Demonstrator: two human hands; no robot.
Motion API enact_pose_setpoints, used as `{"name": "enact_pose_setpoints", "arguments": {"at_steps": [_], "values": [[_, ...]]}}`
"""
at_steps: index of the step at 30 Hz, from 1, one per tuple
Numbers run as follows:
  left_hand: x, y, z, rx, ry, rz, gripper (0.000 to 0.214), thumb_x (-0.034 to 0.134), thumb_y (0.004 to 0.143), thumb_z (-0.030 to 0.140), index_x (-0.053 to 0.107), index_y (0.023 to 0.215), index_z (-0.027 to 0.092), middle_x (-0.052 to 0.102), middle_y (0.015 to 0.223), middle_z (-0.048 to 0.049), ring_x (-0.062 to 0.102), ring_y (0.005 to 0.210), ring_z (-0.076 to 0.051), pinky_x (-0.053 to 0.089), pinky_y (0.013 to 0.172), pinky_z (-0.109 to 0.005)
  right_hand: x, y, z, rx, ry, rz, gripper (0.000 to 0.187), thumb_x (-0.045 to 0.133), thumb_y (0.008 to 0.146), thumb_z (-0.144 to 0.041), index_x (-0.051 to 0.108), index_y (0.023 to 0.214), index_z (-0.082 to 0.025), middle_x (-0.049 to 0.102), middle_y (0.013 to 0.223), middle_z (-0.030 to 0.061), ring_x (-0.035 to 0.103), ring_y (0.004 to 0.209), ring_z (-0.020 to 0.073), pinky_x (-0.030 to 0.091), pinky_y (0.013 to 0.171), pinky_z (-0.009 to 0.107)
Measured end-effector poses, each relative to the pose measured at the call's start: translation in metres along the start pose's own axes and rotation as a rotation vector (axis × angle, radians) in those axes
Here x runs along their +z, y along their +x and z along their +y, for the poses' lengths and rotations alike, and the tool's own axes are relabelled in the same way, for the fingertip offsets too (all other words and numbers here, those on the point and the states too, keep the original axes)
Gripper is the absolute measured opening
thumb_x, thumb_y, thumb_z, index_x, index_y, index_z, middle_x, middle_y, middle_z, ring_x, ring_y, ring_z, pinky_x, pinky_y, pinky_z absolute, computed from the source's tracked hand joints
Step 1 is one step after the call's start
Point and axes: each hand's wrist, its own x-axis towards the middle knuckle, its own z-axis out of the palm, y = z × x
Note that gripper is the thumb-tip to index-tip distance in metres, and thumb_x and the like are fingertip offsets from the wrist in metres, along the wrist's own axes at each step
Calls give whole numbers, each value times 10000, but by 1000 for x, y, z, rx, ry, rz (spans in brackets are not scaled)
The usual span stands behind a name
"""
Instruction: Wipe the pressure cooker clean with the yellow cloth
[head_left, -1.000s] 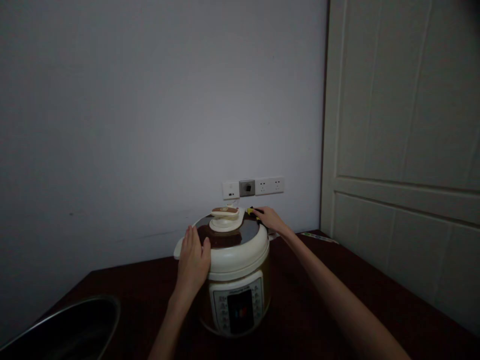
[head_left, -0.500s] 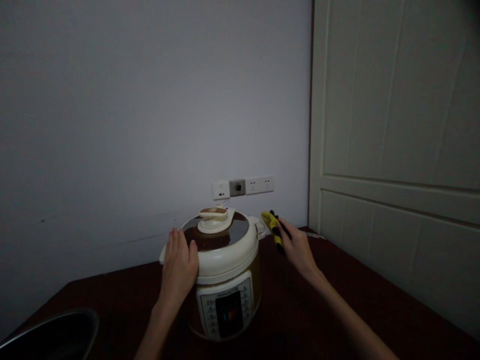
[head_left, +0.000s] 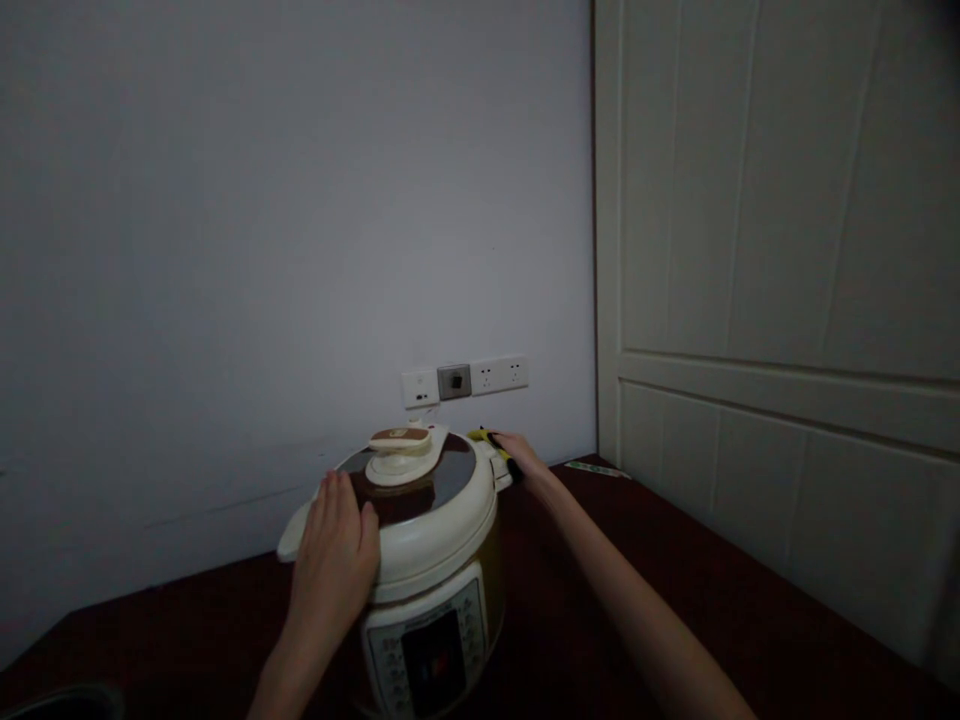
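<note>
A cream and brown electric pressure cooker (head_left: pixel 431 590) stands on a dark wooden table (head_left: pixel 600 600), its control panel facing me. My left hand (head_left: pixel 334 560) lies flat on the left side of its lid (head_left: pixel 420 495), fingers stretched out. My right hand (head_left: pixel 517 455) reaches behind the cooker's right rear handle and grips a yellow and black object (head_left: pixel 491 445), only partly visible past the lid.
A row of wall sockets (head_left: pixel 465 380) sits just above the cooker. A cream panelled door (head_left: pixel 780 300) fills the right side. A small strip (head_left: pixel 596 467) lies on the table near the door. A dark bowl's rim (head_left: pixel 67 700) shows at the bottom left corner.
My right hand, which had pulled the yellow and black object out to the right of the cooker, has gone back behind the lid's rear right. The view has shifted right; my left hand stays on the lid.
</note>
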Motion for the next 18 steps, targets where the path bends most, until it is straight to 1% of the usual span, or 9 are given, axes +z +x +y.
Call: {"name": "enact_pose_setpoints", "arguments": {"at_steps": [1,3,6,7,9,12,15,18], "values": [[0,0,1,-2,3,12,614,235,881,357,424,1308,-41,453,1378,-260,349,1350,-314,288,1112,-486,-1,2,1,14,7,3,422,569,731,-446,735,939,-119,732,955,110,683,879,249,525,823,390],[0,0,3,2,9,33,639,224,878,373,431,1298,-61,449,1375,-273,350,1346,-328,293,1110,-482,-1,-1,4,24,14,29,448,561,738,-459,720,1001,-132,723,1008,93,673,930,230,516,849,364],[1,0,4,9,24,51,658,206,874,378,439,1286,-80,453,1366,-286,357,1339,-341,308,1100,-484,0,-21,10,6,18,79,490,536,769,-459,674,1121,-148,671,1154,91,630,1055,218,481,926,353],[2,0,4,9,28,54,661,201,874,376,442,1282,-85,456,1361,-289,365,1334,-342,312,1098,-486,1,-29,13,-22,15,98,497,523,785,-452,654,1158,-151,647,1199,95,609,1096,218,466,952,362],[3,0,3,8,31,61,663,205,872,373,445,1276,-95,459,1356,-295,378,1326,-343,310,1099,-485,4,-45,18,-124,-25,157,495,507,815,-431,617,1214,-160,588,1285,102,549,1187,224,422,1010,404],[5,-1,1,31,22,67,653,242,859,361,444,1280,-94,459,1357,-294,367,1333,-347,302,1103,-488,8,-59,24,-276,-140,242,468,492,849,-393,590,1246,-167,512,1364,121,460,1280,225,343,1068,461],[5,-2,0,40,17,64,649,233,867,364,441,1287,-85,465,1354,-291,381,1326,-342,312,1093,-505,10,-57,22,-301,-168,253,423,466,862,-353,613,1216,-174,541,1337,122,486,1256,212,341,1070,456],[3,-3,2,7,22,56,659,190,883,381,447,1291,-68,474,1353,-277,413,1309,-320,325,1090,-491,8,-42,13,-251,-120,233,364,486,828,-302,675,1118,-190,605,1265,92,536,1198,197,351,1065,423]]}}
